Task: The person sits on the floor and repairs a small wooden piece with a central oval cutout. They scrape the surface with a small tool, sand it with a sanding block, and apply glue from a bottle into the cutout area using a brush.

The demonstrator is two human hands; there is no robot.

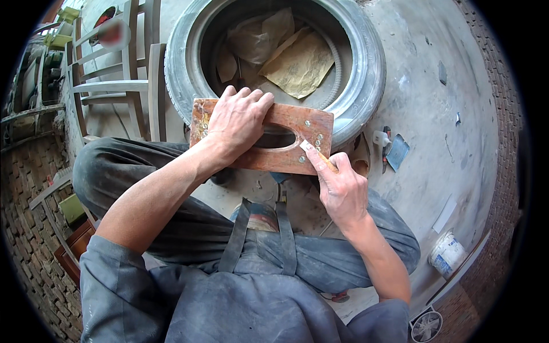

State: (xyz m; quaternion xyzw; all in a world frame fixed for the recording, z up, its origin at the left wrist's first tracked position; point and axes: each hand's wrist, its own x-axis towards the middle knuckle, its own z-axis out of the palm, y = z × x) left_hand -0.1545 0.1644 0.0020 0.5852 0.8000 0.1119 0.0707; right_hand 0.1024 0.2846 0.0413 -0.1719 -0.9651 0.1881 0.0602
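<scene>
My left hand (235,120) is closed over the upper left part of a reddish-brown wooden board (286,163). Its fingers wrap the top edge beside a long oval slot; the thumb is partly hidden. Small pale metal-looking spots dot the board's right end. Between the fingers of my right hand (345,191) is a small tool with a yellowish wooden handle (326,162). The tool's short, pale flat tip meets the board near the right end of the slot. The board rests tilted against the near rim of a large grey tire (366,74), above my lap.
Inside the tire lie a yellowish-brown sheet (300,66) and a crumpled plastic bag (257,40). Grey wooden chair frames (154,91) stand at left. On the floor at right are a blue sheet (398,152), an orange-and-black tool (386,143) and a white bucket (448,253).
</scene>
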